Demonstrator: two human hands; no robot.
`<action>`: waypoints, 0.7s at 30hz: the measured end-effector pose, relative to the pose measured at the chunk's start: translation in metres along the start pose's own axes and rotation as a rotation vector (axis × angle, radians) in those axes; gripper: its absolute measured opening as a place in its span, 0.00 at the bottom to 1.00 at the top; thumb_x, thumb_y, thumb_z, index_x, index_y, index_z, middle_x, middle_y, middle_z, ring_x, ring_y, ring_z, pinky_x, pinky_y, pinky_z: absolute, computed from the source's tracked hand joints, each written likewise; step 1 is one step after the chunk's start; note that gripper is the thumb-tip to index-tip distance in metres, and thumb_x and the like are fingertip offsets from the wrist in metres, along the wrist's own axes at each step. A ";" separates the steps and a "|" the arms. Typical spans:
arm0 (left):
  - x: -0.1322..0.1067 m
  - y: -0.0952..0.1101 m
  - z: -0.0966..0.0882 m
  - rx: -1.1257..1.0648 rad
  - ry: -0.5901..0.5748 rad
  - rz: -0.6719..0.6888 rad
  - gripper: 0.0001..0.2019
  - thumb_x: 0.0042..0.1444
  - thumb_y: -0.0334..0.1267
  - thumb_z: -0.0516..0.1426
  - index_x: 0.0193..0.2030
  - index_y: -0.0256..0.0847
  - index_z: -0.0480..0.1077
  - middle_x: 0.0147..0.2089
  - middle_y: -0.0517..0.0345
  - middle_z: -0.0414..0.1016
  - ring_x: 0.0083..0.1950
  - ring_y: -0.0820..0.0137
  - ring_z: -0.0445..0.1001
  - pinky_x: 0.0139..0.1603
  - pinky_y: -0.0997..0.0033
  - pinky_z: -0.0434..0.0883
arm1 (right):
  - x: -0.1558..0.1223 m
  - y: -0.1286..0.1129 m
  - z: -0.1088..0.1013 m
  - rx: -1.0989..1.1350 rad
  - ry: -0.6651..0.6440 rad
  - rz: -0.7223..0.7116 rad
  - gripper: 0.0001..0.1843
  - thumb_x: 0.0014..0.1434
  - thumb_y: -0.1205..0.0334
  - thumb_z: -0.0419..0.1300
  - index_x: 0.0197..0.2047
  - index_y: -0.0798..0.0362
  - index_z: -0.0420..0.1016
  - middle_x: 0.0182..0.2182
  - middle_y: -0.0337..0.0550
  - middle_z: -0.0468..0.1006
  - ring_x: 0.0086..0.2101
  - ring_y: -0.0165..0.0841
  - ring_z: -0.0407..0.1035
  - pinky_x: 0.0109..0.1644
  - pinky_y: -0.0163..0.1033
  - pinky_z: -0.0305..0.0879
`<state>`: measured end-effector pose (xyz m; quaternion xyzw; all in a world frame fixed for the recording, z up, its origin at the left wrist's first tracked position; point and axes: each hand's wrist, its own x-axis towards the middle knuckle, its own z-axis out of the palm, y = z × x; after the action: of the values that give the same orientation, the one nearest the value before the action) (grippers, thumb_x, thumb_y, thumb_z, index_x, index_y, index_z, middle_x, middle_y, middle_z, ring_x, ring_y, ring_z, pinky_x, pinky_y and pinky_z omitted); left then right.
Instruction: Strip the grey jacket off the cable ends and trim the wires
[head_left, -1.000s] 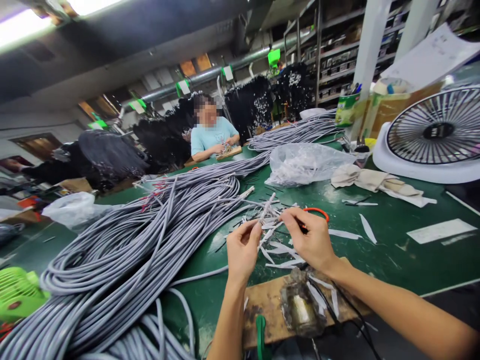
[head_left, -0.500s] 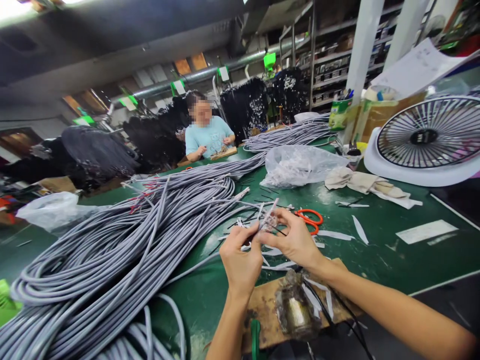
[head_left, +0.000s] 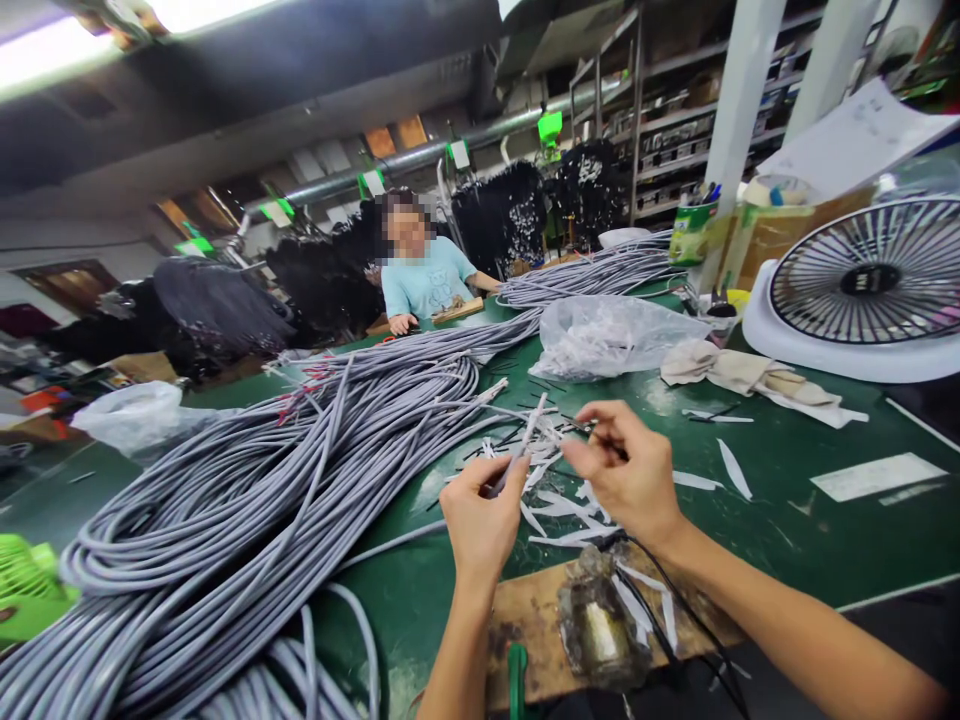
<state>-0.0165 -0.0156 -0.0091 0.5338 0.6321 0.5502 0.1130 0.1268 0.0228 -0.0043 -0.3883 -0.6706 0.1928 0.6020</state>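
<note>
My left hand (head_left: pixel 480 520) pinches the end of a grey cable (head_left: pixel 517 450) whose stripped white tip points up and away. My right hand (head_left: pixel 626 470) hovers just to the right of that tip, its fingers curled in a pinch on a thin dark wire end (head_left: pixel 581 425). Both hands are raised over a scatter of white insulation strips (head_left: pixel 559 500) on the green table (head_left: pixel 780 520). A large pile of coiled grey cables (head_left: pixel 247 510) lies to the left.
Near the front edge sits a wooden block (head_left: pixel 536 620) carrying a tape-wrapped tool (head_left: pixel 600 625) with black leads. A plastic bag (head_left: pixel 607 335), a cloth (head_left: pixel 739 370) and a white fan (head_left: pixel 870 285) stand at the right. A person in a light blue shirt (head_left: pixel 427 285) sits across the table.
My hands have drawn apart a little; the right hand has shifted right and now covers the orange scissors. The left hand still holds the cable end.
</note>
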 end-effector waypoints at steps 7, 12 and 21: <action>-0.006 0.004 -0.002 0.130 0.184 0.281 0.04 0.48 0.34 0.59 0.31 0.39 0.76 0.22 0.62 0.68 0.21 0.78 0.61 0.25 0.77 0.61 | -0.015 0.000 0.009 -0.324 -0.130 -0.341 0.08 0.58 0.63 0.53 0.30 0.55 0.71 0.23 0.39 0.74 0.23 0.26 0.66 0.30 0.31 0.55; -0.008 0.006 -0.002 0.149 0.187 0.347 0.04 0.48 0.32 0.59 0.32 0.39 0.75 0.22 0.62 0.69 0.21 0.78 0.61 0.25 0.78 0.62 | -0.012 0.002 0.010 -0.337 -0.137 -0.291 0.09 0.58 0.62 0.53 0.30 0.55 0.72 0.24 0.39 0.74 0.25 0.27 0.67 0.31 0.31 0.56; -0.011 0.005 0.001 0.133 0.143 0.352 0.04 0.48 0.33 0.59 0.31 0.39 0.75 0.22 0.62 0.69 0.22 0.77 0.62 0.25 0.77 0.62 | -0.011 0.002 0.010 -0.254 -0.203 -0.215 0.10 0.58 0.61 0.53 0.29 0.55 0.72 0.23 0.38 0.74 0.23 0.26 0.64 0.29 0.31 0.54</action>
<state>-0.0091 -0.0246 -0.0100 0.6018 0.5703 0.5552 -0.0656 0.1177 0.0177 -0.0143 -0.3658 -0.7844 0.0796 0.4945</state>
